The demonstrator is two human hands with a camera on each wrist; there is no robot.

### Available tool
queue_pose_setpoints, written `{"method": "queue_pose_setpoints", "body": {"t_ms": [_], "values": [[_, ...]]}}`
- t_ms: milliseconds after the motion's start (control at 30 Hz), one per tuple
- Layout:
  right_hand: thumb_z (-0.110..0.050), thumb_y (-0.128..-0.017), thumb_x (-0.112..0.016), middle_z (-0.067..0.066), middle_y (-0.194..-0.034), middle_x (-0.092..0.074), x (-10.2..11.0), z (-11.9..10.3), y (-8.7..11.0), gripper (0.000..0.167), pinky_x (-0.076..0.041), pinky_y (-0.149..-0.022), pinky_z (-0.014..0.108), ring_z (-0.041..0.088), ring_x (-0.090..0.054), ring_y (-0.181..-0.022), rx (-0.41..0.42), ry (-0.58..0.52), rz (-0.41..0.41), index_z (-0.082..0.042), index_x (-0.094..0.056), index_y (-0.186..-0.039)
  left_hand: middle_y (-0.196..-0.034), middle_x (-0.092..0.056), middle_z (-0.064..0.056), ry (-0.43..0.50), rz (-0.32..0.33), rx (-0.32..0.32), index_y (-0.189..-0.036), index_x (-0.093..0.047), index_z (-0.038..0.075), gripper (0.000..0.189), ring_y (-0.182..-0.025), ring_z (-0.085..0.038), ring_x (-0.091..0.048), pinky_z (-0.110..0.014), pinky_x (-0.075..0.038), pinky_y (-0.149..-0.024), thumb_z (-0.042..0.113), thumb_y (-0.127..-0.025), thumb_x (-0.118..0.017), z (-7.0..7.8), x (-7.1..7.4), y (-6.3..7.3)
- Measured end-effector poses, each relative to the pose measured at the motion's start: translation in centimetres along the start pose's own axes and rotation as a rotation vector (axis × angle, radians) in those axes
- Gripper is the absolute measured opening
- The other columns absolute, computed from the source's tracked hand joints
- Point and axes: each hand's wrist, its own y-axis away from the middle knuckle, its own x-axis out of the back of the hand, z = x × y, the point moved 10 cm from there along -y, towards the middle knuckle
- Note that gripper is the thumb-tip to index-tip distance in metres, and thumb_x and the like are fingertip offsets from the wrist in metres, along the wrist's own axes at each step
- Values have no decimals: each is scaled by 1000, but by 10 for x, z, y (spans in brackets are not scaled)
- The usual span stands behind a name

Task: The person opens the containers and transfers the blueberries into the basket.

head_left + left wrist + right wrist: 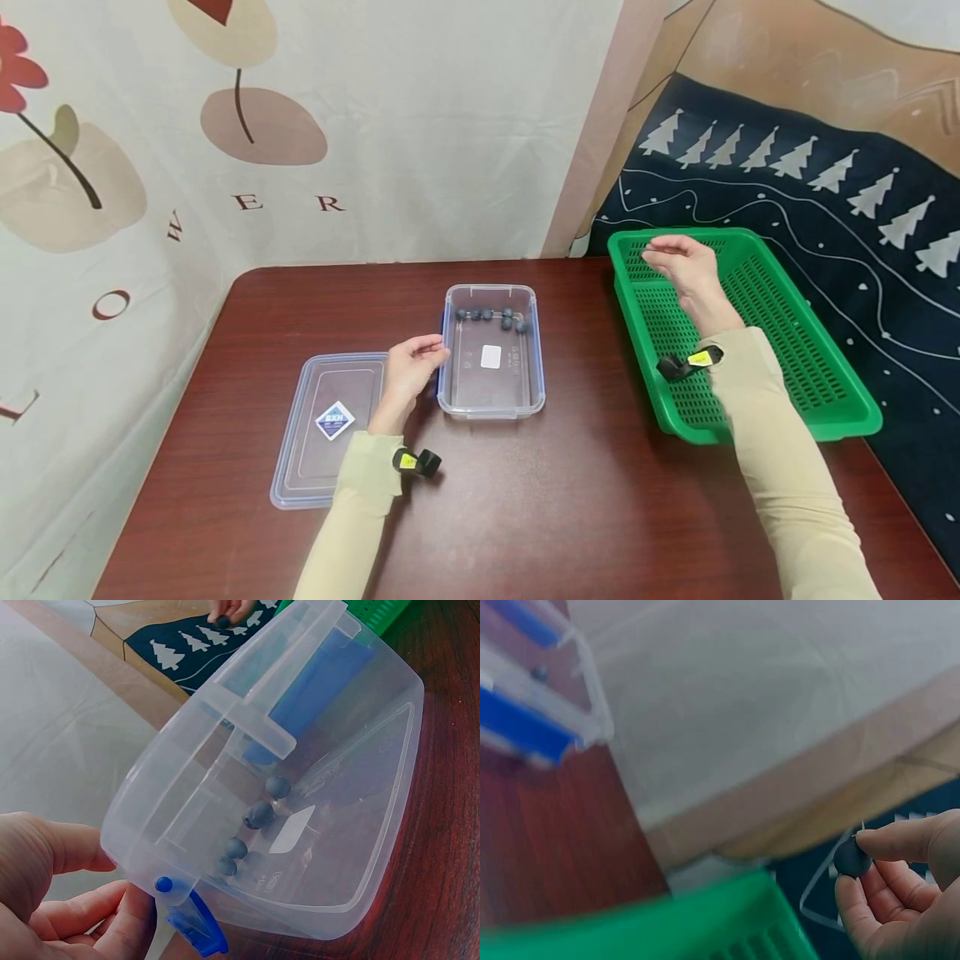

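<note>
In the right wrist view my right hand (900,881) pinches a blueberry (853,857) between thumb and fingertips. In the head view, that hand (686,275) is raised over the green basket (825,417). My left hand (416,367) is at the left side of a clear plastic box (491,410). Seen from the left wrist, the thumb and curled fingers of that hand (67,892) pinch the box's rim near a hanging blue latch (196,922). Several blueberries (259,814) lie inside the box, toward its far end in the head view.
A clear lid (307,467) with a blue-white label lies left of the box, partly under the left forearm. Box, lid and basket rest on a brown table (570,517). A pale printed curtain (450,125) hangs behind; dark tree-patterned cloth (795,183) lies beyond the basket.
</note>
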Motion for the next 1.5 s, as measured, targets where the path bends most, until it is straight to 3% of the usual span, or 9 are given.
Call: {"method": "queue_pose_setpoints", "body": {"t_ms": [200,333,500,667,900,1067,1200,1400,1500], "values": [[10,-82,-63,-4,-73,-65,29,10,-6,23,-51,-72,17,5,-65,-71,-36,-40,50,-12,-67,-77,-90,-68,-13,7,3,-2,-105,-67,-7,27,-67,-2,-57,-14,-47,-60,-2,-79,-69,1,1,1],[6,-83,-63,-5,-80,-61,44,20,-10,17,-48,-87,24,3,-63,-73,-78,-2,88,-10,-65,-84,-91,-68,-13,-7,2,6,-105,-67,-5,26,-67,-2,-57,-18,-48,-60,-1,-79,-69,0,0,1],[0,-86,-63,-5,-90,-54,58,35,-14,13,-36,-103,35,0,-60,-74,-134,110,133,-8,-60,-96,-92,-68,-13,-16,2,12,-106,-67,-4,26,-67,-2,-57,-20,-48,-60,0,-80,-69,0,0,1],[0,-86,-62,-4,-94,-51,67,48,-17,23,-38,-101,31,-1,-59,-72,-181,143,182,-2,-56,-108,-92,-68,-14,-17,3,6,-105,-67,-5,26,-68,-2,-57,-18,-47,-60,0,-80,-69,0,0,1],[1,-86,-61,-4,-96,-50,72,52,-18,22,-41,-98,28,-1,-57,-74,-194,168,221,-1,-57,-108,-93,-68,-15,-19,5,3,-106,-67,-5,26,-69,-3,-58,-17,-47,-60,0,-80,-69,0,1,1],[-2,-87,-62,-4,-98,-50,65,45,-15,13,-39,-100,28,-1,-57,-78,-187,139,201,-10,-60,-97,-93,-68,-16,-14,7,0,-105,-67,-5,26,-68,-3,-58,-17,-47,-60,-1,-80,-69,0,1,1],[0,-85,-63,-5,-91,-56,49,31,-11,12,-41,-98,27,0,-60,-77,-139,60,165,-9,-62,-92,-93,-68,-16,-15,8,0,-105,-67,-5,26,-68,-3,-58,-15,-47,-59,-1,-79,-69,0,1,0],[11,-81,-64,-3,-73,-66,15,9,-10,17,-51,-72,19,6,-64,-71,-37,-104,96,-6,-67,-80,-91,-68,-15,-13,4,-4,-105,-67,-6,26,-67,-3,-57,-15,-47,-59,-1,-79,-69,0,0,0],[13,-80,-62,-1,-71,-66,-1,4,-10,19,-52,-66,18,7,-64,-67,-16,-139,69,-5,-66,-78,-91,-68,-14,-13,3,-3,-105,-67,-6,26,-67,-3,-57,-17,-48,-61,-1,-79,-69,0,0,0]]}}
